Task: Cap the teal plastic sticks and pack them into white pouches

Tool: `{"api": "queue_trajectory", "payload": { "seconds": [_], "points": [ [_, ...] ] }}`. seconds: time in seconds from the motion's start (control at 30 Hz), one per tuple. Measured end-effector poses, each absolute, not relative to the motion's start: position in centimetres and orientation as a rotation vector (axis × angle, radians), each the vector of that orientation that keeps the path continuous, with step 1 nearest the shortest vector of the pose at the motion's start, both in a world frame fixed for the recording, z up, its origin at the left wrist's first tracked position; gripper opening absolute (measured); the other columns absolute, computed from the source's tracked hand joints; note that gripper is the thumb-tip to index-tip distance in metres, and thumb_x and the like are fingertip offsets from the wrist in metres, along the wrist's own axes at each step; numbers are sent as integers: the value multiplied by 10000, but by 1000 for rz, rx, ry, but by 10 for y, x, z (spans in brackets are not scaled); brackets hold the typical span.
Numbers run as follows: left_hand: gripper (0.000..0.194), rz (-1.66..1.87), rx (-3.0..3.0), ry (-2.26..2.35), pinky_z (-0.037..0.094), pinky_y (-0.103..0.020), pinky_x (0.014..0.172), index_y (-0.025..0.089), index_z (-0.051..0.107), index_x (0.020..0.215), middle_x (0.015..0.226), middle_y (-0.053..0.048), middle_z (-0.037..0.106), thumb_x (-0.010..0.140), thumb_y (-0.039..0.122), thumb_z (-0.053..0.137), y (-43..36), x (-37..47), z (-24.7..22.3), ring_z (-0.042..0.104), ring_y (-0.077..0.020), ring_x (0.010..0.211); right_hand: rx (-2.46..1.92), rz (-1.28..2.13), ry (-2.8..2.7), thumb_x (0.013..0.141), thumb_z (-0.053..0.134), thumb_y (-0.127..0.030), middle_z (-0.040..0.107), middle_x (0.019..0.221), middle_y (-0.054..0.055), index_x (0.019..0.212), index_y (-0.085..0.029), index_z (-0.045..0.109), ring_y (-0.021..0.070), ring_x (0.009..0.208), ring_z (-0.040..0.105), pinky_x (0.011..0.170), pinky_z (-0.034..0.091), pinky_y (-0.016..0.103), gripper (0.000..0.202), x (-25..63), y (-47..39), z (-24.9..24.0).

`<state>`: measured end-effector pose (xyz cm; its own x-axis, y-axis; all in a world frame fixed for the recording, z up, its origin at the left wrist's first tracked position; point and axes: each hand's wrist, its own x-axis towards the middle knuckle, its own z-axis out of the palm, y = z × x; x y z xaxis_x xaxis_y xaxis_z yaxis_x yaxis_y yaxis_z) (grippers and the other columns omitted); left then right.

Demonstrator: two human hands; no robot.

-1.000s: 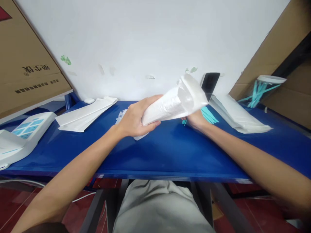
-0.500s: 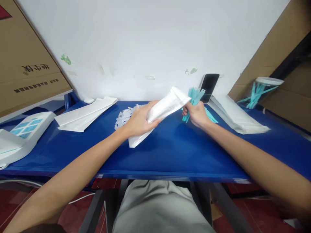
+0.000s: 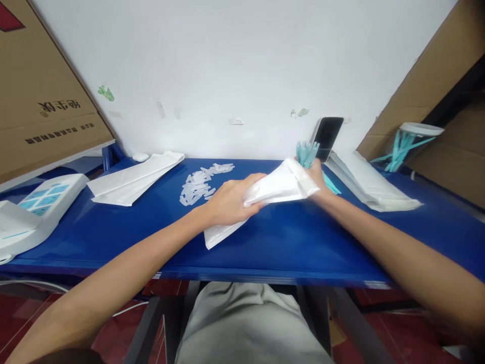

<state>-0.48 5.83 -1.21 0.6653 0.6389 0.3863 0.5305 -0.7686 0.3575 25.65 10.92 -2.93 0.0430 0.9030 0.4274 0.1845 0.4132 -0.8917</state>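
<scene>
My left hand (image 3: 235, 200) is wrapped round a white padded envelope (image 3: 282, 183), which tilts above the blue table. The envelope's right end overlaps my right hand (image 3: 315, 173) and hides most of its fingers. A bundle of teal strips (image 3: 306, 153) rises from that right hand; their exact kind cannot be told. More teal strips (image 3: 331, 183) lie on the table just beyond the wrist. Left of my left hand spreads a loose pile of small translucent white pieces (image 3: 197, 187).
White envelopes lie flat at the left (image 3: 134, 177) and right (image 3: 373, 184). A phone (image 3: 328, 136) leans on the wall. A lidded clear tub (image 3: 407, 144) with teal strips stands far right. A white device (image 3: 49, 207) and a cardboard box (image 3: 49, 76) are at the left.
My left hand has carried the envelope right and slightly nearer, so its end now covers my right fingers. More of the white pile shows. My right hand still holds the teal strips.
</scene>
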Motion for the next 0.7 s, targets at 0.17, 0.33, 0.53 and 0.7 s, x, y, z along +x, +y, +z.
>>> {"api": "queue_trajectory", "payload": {
  "seconds": [0.17, 0.33, 0.53, 0.7],
  "points": [
    [629, 648, 2650, 1056, 538, -421, 853, 235, 449, 1539, 1309, -108, 712, 997, 540, 549, 62, -8, -13, 707, -343, 1070, -1246, -16, -1833, 812, 656, -286, 465, 562, -8, 576, -243, 440, 169, 580, 441, 608, 280, 322, 323, 286, 97, -2],
    [614, 674, 2656, 1119, 533, -413, 823, 227, 455, 1535, 1271, -117, 719, 1000, 517, 537, 66, -10, -14, 704, -333, 1034, -1714, -560, -2299, 807, 597, -229, 673, 680, 82, 726, -208, 625, 252, 649, 606, 590, 210, 340, 89, 292, 95, 7],
    [598, 462, 2702, 1094, 528, -398, 794, 212, 473, 1523, 1235, -132, 728, 992, 483, 525, 62, -8, -13, 710, -331, 1001, -1681, -637, -2649, 956, 535, -197, 796, 932, 85, 995, -214, 725, 252, 761, 697, 579, 229, 336, 195, 261, 86, 1],
    [600, 372, 2697, 1092, 505, -369, 792, 219, 501, 1499, 1260, -111, 720, 966, 488, 561, 61, -8, -11, 696, -323, 1055, -1598, -670, -2725, 956, 541, -126, 805, 1028, 123, 1295, -146, 658, 273, 808, 730, 559, 264, 354, 360, 237, 64, -1]
  ]
}}
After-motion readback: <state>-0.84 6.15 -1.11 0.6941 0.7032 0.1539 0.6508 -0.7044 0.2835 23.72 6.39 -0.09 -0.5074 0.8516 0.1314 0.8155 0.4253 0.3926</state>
